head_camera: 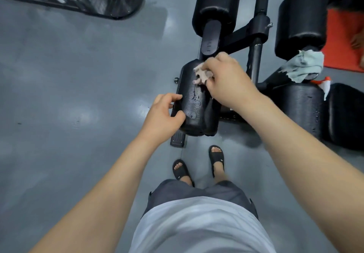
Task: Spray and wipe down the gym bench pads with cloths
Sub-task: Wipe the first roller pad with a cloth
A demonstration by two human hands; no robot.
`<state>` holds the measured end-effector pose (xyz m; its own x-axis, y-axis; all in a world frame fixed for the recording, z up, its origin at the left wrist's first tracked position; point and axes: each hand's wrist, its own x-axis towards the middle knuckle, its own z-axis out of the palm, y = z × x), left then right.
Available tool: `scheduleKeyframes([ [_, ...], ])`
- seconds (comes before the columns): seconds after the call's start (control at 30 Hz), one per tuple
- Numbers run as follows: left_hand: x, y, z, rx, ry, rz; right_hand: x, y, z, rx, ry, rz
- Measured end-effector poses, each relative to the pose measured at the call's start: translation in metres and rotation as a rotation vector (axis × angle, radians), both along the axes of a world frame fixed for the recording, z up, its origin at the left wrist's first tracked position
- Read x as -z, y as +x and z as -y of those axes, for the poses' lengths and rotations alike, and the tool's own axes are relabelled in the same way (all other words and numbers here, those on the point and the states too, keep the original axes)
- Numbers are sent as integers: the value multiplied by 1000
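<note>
Left hand [164, 113] curls its fingers round the near left edge of the black cylindrical foam pad [192, 115], whose long axis runs away from the person. Farther on, right hand [226, 77] bunches a crumpled pinkish cloth [201, 73] against its far end; wet droplets [196, 97] lie nearward.

Five pads [192, 99] show plainly; a sixth may sit just beside the near one, though the dark blurs it. Two cloths: a pink cloth [202, 73] and a green cloth [303, 65]. Two hands: left hand [163, 113] and right hand [226, 77]. Two sandals [181, 170]. One orange mat [342, 40].
</note>
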<state>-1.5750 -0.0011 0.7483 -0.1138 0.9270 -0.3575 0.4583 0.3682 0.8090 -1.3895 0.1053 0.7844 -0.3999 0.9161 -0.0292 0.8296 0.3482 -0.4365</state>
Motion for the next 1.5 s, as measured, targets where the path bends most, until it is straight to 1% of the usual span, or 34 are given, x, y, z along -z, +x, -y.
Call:
scheduleKeyframes([
  [0.07,2,-2,-1,7,0,7,1,-6,-17,54,9,6],
  [0.17,4,-3,-2,12,14,5,3,-14,-15,47,3,31],
  [0.33,8,-5,-3,29,13,25,6,-9,45,-24,-14,-35],
  [0.43,9,-7,-2,28,27,26,7,-6,62,-92,-23,-18],
  [0.5,9,-7,-2,23,30,29,7,-8,46,-62,9,6],
  [0.6,9,-6,-1,21,29,35,8,-17,8,61,70,32],
  [0.7,10,-6,0,15,34,37,8,-25,-9,99,69,64],
  [0.8,11,-6,1,4,29,41,7,-23,15,63,37,36],
  [0.9,10,-6,1,5,26,51,6,-16,58,-15,-5,-27],
  [0.97,10,-6,1,7,35,47,4,-13,72,-57,-42,-42],
  [1.03,9,-6,0,5,37,47,5,-12,60,-41,-23,-10],
  [1.13,8,-6,1,4,39,55,8,-16,22,67,38,21],
  [1.2,7,-6,1,2,46,60,9,-19,5,100,27,24],
  [1.3,8,-8,2,0,54,78,10,-18,13,34,22,12],
  [1.5,14,-9,2,-12,102,101,12,-2,87,-124,-17,-87],
])
